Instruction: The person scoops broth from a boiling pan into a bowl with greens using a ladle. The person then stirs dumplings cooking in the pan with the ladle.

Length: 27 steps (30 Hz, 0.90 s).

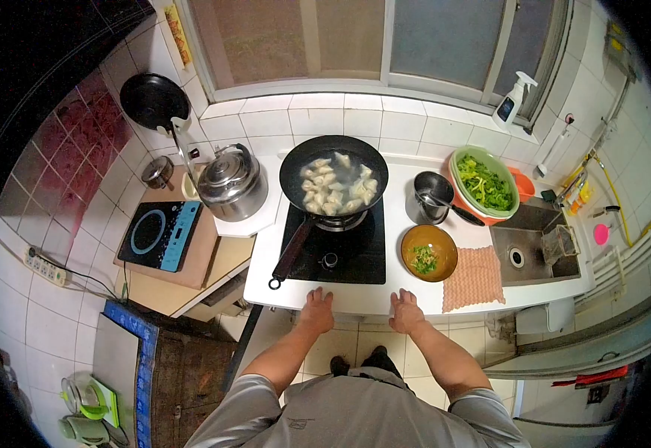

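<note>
At the counter's front edge, my left hand (316, 309) rests with fingers stretched out, holding nothing. My right hand (407, 310) lies on the same edge, fingers apart and nothing in them. Between and beyond them is the black gas stove (355, 257). On its burner stands a dark wok (292, 166), its handle pointing toward my left. Several dumplings (334, 184) sit in steaming liquid inside it. Right of the stove, nearest my right hand, is an amber bowl (450, 256) with chopped greens (424, 260) in it. A pinkish textured cloth (474, 279) lies beside the bowl.
A steel pot (424, 211) with a ladle stands behind the bowl. Leafy greens (485, 183) fill a green basket near the sink (533, 272). At left are a kettle (232, 187) and an induction cooker (160, 234). A spray bottle (510, 104) stands on the sill.
</note>
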Each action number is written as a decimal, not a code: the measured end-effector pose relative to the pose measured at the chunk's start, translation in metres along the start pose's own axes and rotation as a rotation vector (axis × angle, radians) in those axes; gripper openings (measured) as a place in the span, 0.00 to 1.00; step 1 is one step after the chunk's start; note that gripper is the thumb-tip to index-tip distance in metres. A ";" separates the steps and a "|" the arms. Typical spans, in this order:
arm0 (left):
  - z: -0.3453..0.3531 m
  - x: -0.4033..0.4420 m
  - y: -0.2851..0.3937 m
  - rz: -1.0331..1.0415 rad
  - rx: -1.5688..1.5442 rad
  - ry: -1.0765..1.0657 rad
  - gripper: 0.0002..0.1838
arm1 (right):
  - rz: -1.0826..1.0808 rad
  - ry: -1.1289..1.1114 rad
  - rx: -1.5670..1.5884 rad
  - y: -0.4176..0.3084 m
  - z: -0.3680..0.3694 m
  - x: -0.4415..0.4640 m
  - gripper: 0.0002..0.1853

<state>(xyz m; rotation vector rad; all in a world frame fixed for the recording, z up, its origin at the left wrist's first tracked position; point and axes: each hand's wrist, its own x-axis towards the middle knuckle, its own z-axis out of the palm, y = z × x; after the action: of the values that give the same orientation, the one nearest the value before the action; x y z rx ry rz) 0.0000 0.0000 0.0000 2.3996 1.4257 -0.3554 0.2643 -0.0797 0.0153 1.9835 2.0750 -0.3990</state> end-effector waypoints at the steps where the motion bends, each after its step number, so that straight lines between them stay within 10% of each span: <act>1: -0.002 -0.002 0.001 0.001 0.000 0.002 0.36 | -0.003 0.005 0.004 -0.001 -0.004 -0.002 0.44; 27: -0.005 -0.001 0.003 0.004 0.047 0.007 0.35 | 0.016 0.018 0.055 0.003 0.006 0.004 0.44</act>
<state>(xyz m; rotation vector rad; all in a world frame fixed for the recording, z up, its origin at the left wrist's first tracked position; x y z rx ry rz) 0.0021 -0.0004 0.0055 2.4427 1.4303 -0.3842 0.2668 -0.0786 0.0079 2.0411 2.0785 -0.4415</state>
